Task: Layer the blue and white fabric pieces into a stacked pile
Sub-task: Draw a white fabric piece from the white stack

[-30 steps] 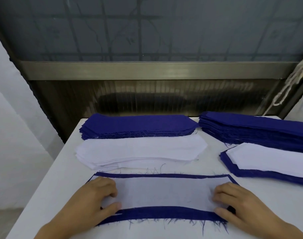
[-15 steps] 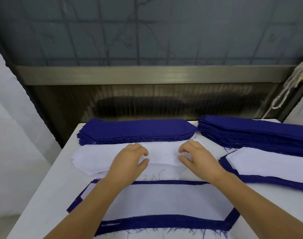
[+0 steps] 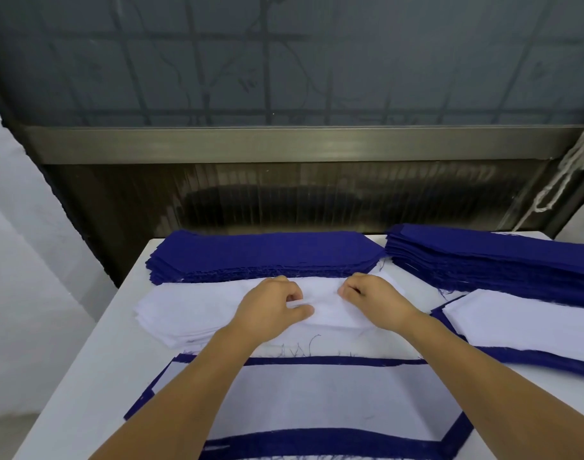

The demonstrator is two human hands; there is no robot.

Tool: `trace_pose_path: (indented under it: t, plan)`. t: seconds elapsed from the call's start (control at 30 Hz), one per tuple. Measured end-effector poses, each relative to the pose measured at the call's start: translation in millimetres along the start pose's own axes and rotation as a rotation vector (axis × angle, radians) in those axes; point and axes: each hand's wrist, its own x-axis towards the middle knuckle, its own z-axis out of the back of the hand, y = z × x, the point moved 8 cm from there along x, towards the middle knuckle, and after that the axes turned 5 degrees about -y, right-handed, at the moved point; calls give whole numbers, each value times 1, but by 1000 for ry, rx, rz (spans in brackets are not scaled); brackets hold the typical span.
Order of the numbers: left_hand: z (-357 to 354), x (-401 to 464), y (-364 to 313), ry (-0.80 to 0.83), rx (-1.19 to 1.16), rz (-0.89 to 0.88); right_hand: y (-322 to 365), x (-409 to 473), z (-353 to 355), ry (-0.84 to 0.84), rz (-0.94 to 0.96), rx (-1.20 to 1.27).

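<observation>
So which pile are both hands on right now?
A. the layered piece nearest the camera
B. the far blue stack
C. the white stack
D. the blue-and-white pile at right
C: the left hand and right hand both pinch the top sheet of the white stack.

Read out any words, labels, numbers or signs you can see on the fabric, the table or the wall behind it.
There is no readable text.
Blue fabric stack: plain, no print or tag.
White fabric stack, which both hands are on: plain.
Near layered piece, white on blue: no lettering; a small pale streak on its front blue edge is too blurred to read.
Dark wall panel: only faint lines, no characters.
</observation>
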Motion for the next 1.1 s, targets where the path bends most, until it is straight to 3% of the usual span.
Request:
trace_pose_path:
  t: [0.2, 0.37, 0.53, 0.83, 1.1]
  plan:
    - [1, 8, -2, -56, 78, 5, 3, 0, 0, -4, -45, 2]
    - [3, 5, 0, -78, 122, -31, 16, -9, -3, 6, 83, -206]
    - [27, -11, 34, -125, 183, 16, 9, -11, 2, -15, 86, -135]
    - [92, -55, 119, -174, 284, 252, -2, -17, 7, -13, 75, -60]
    - [105, -74, 111, -144, 358, 205, 15, -46, 26, -39, 159, -130]
